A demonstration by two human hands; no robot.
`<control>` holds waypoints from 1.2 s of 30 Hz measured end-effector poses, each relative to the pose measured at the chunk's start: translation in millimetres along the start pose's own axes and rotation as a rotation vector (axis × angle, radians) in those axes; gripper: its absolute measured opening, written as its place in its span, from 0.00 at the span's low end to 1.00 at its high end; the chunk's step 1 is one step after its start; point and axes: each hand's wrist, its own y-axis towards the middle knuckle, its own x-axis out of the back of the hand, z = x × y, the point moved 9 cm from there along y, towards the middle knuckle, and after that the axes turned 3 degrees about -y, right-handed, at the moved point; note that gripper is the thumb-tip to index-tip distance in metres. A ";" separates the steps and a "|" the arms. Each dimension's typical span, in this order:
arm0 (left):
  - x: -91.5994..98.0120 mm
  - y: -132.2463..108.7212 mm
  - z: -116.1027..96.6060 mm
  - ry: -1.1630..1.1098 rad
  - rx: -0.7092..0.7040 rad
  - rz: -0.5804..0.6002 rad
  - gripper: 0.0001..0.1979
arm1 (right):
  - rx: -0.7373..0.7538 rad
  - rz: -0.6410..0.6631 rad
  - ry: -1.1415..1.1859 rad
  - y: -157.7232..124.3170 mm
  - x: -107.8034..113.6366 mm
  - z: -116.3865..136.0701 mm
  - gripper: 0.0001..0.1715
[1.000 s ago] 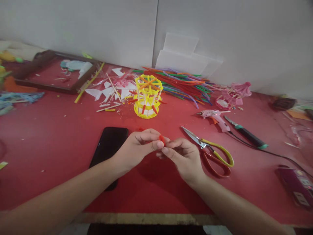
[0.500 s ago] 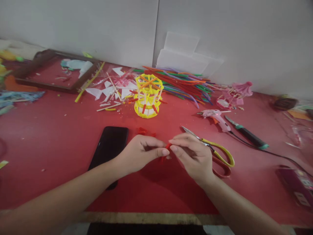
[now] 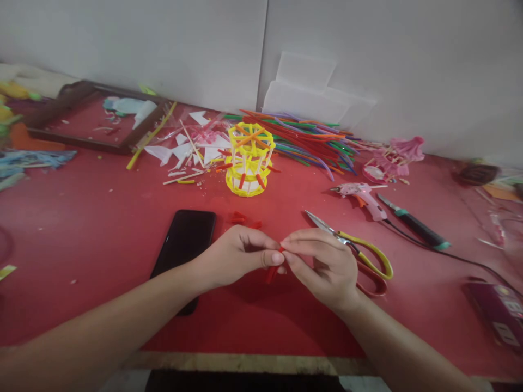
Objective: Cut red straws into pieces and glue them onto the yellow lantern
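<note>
My left hand (image 3: 241, 254) and my right hand (image 3: 326, 262) meet fingertip to fingertip above the red table. Between them they pinch a short red pipe cleaner piece (image 3: 272, 275), its lower end sticking out below the left fingers. Several more red pieces (image 3: 239, 218) lie just beyond the left hand. Farther back stands a yellow lantern-like frame (image 3: 250, 158) of pipe cleaners and sticks, with short red bits around its lower part. Scissors (image 3: 347, 238) with yellow and red handles lie beside my right hand, partly hidden by it. A black phone (image 3: 186, 234) lies partly beneath my left forearm.
Behind the frame is a pile of coloured pipe cleaners (image 3: 310, 141). To the right lie a pink glue gun (image 3: 362, 197) with a cord, a knife (image 3: 420, 226) and a pink structure (image 3: 392, 158). A brown tray-like frame (image 3: 81, 140) and paper scraps (image 3: 177, 152) occupy the back left.
More of the red piece now shows below my left fingers. My right fingers have shifted slightly on it. Little else has moved apart from a slight camera shift.
</note>
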 end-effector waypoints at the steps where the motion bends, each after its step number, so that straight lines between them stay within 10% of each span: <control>1: 0.4 0.3 0.3 0.027 0.004 0.006 0.09 | -0.008 0.014 0.009 0.7 -0.4 -1.3 0.10; 8: 0.1 -1.6 7.0 0.277 0.083 0.050 0.13 | -0.306 0.283 0.268 -3.2 -17.7 -29.7 0.02; 13: -5.2 -3.9 10.4 0.331 0.110 0.060 0.16 | -0.528 0.104 0.506 -7.7 -5.3 -57.3 0.10; 16: -2.2 -3.6 8.3 0.345 0.098 0.022 0.16 | -0.587 -0.049 0.194 -10.0 16.5 -77.5 0.20; 20: 0.5 -3.4 7.7 0.351 0.101 0.010 0.17 | -0.459 -0.013 -0.174 -5.4 23.4 -75.7 0.09; 22: 1.0 -3.2 7.7 0.360 0.097 0.008 0.17 | -0.414 0.093 -0.070 -4.1 11.7 -71.0 0.21; 27: 4.5 -3.0 10.2 0.335 0.119 -0.026 0.15 | -0.252 0.427 0.198 -2.8 -19.4 -40.1 0.13; 36: 3.4 -0.9 16.9 0.210 0.186 0.082 0.13 | 0.123 0.393 -0.072 -3.9 -14.9 -0.8 0.19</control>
